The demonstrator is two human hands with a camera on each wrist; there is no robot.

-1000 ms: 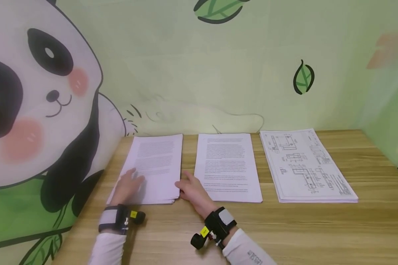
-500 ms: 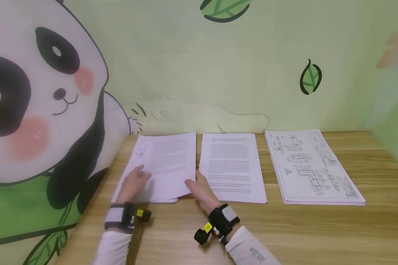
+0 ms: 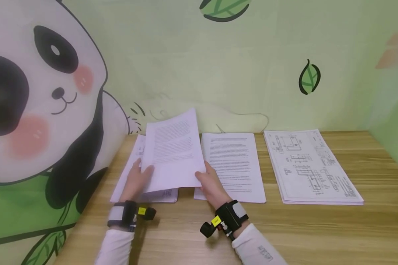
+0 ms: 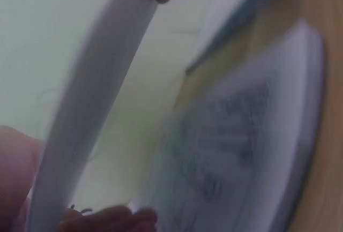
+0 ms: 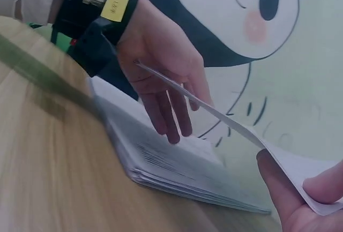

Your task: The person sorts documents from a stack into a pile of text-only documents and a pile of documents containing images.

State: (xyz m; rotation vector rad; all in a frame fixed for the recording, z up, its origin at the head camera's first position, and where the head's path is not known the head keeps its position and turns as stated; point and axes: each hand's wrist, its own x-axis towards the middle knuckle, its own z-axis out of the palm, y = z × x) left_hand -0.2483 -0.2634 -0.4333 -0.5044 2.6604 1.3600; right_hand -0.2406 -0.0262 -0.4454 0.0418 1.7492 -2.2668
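Printed paper [image 3: 172, 154], thin at its edge and slightly bowed, is raised and tilted over the left stack [image 3: 126, 184]. My right hand [image 3: 213, 184] pinches its lower right corner, thumb on top and fingers beneath. At the lower left edge my left hand [image 3: 135, 182] holds the paper between thumb and fingers; its fingers [image 5: 171, 117] extend under the paper in the right wrist view. The uncovered top page of the left stack [image 4: 225, 146] bears drawing lines in the left wrist view.
A middle stack of text pages [image 3: 230, 165] lies just right of the raised paper. Farther right is a stack with technical drawings [image 3: 310, 169]. The wooden table [image 3: 318, 235] meets a wall [image 3: 252, 66] painted with a panda [image 3: 83, 121] and leaves.
The top paper of the left stack slid right, then rose and tilted up in both hands. The drawing page under it has come into view. My right hand went from the stack's edge to gripping the paper.
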